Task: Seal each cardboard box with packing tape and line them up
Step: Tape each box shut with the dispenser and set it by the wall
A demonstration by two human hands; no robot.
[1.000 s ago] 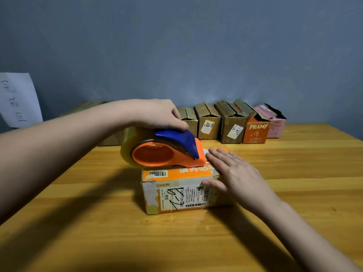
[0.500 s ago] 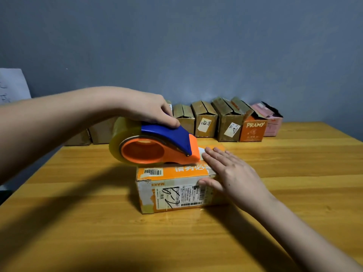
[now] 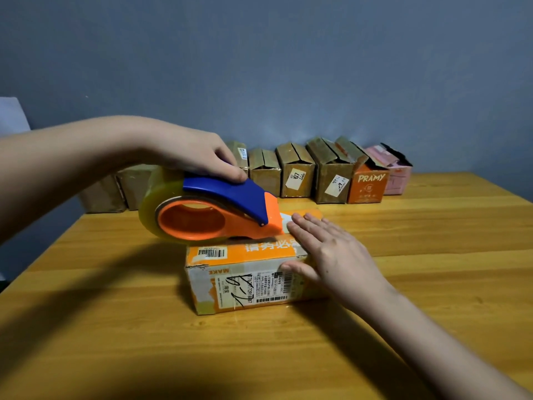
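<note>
Orange box (image 3: 245, 280) sits mid-table (image 3: 432, 284), tape dispenser (image 3: 213, 215) resting on its top. Left hand (image 3: 196, 153) grips the dispenser's blue handle; right hand (image 3: 331, 255) lies flat, fingers straight, on the box (thumb against its front face).

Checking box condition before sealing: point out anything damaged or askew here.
The orange box under the tape dispenser has a torn, frayed front top-left corner. In the back row, the pink box has flaps standing open and ragged.

Soft, dim indoor light falls on a wooden table (image 3: 432, 284), throwing broad dark arm shadows toward seven o'clock. Faint glare streaks the wood near five o'clock. Wide-angle distortion bends the edges; the picture is slightly soft throughout.
</note>
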